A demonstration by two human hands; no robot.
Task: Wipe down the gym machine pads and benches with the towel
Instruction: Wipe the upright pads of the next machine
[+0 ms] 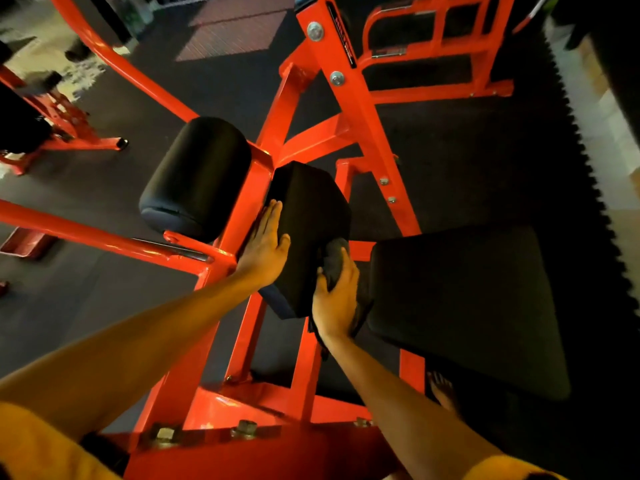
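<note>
On a red gym machine (353,109), the black middle pad (308,209) sits between the two hands. It is a long block, and its long way runs from near the person out toward the far end of the machine. The towel (335,259) is dark and bunched up. It is in the right hand (337,299), pressed on the right side of the pad, at the near half. This hand curls round the towel and grips it; a bit of it hangs down under the wrist. The left hand (266,237) lies flat on the left side of the pad, its fingers (272,216) straight and together, holding nothing. Both arms reach out almost straight. The right hand is the one to wipe, likely by sliding along the pad's long way, while the left steadies it. The big seat pad (464,306) lies just to the right.
</note>
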